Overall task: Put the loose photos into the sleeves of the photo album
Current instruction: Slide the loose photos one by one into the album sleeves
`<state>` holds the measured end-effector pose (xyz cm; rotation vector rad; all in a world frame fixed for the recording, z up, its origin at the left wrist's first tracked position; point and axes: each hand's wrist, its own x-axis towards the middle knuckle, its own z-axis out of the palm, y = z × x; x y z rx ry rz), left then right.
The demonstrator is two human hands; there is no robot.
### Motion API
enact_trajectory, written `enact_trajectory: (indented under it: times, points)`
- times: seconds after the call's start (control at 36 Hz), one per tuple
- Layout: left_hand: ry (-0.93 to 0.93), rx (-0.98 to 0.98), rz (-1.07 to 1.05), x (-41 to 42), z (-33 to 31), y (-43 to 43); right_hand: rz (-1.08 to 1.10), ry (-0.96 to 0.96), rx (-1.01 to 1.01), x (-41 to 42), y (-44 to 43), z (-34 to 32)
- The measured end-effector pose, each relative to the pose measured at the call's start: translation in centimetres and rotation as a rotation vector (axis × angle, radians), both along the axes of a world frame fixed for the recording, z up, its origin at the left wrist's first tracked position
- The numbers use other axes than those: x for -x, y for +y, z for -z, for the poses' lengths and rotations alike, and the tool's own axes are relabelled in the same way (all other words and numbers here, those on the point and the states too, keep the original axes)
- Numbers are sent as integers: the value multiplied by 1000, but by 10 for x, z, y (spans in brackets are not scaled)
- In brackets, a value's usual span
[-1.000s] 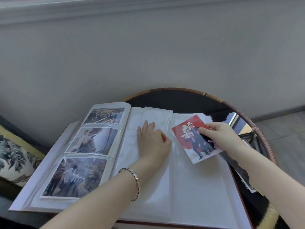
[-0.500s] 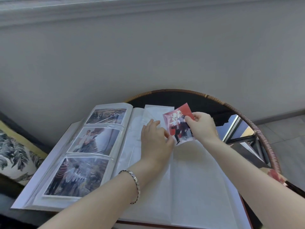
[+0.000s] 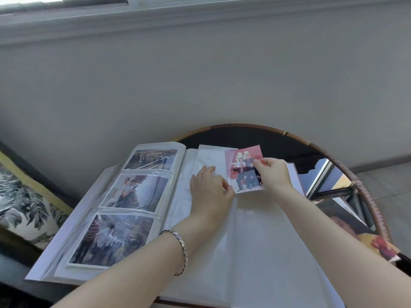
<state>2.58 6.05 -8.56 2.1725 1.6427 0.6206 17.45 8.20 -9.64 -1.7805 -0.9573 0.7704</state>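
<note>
Pinching the red photo (image 3: pixel 243 174) at its right edge, right hand (image 3: pixel 275 175) fingers (image 3: pixel 259 163) clamped on it, photo tilted over the top sleeve (image 3: pixel 210 156) on the right page of the album (image 3: pixel 266 252); can't tell if its left edge is under the plastic. Left hand (image 3: pixel 211 193) flat on that sleeve, fingers (image 3: pixel 205 172) straight and slightly apart, thumb just beside the photo's lower left edge. Right page below is bare white, left page has three filled sleeves (image 3: pixel 135 192), loose photos (image 3: pixel 355 232) lie near the woven rim of the counter (image 3: pixel 255 138) beside the right forearm.
</note>
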Motion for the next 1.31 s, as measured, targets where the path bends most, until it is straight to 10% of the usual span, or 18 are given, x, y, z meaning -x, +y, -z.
enact_trajectory:
  times: [0.36, 0.81, 1.31]
  points:
    - [3, 44, -48, 7, -5, -1, -171, -12, 7, 29, -11, -4]
    - [-756, 336, -182, 43, -21, 2, -85, 476, -67, 20, -18, -19]
    - [-660, 448, 108, 50, -15, -3, -170, 446, 125, 17, -31, -26]
